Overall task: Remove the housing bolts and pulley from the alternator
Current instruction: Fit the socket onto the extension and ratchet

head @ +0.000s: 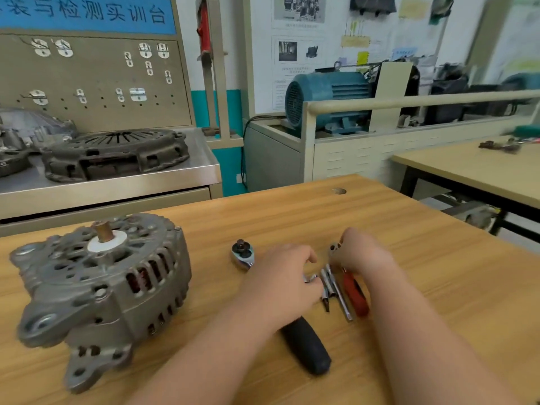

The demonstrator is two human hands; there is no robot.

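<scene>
ratchet handle (306,346) lies nearest, partly under my left hand (287,276), whose fingers curl over the loose sockets (331,287); gripping or only touching, i cannot tell; right hand (361,254) covers a red-handled tool (355,296), fingers hidden; alternator (99,287) sits well left on the table (423,287), shaft up, untouched; i judge it heavy, rigid cast metal; best steadied by its mounting ears.

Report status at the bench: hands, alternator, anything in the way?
Left hand over the ratchet, right hand over the red-handled tool, grips unclear. Alternator untouched on the table, shaft up. Nothing blocking it.
</scene>
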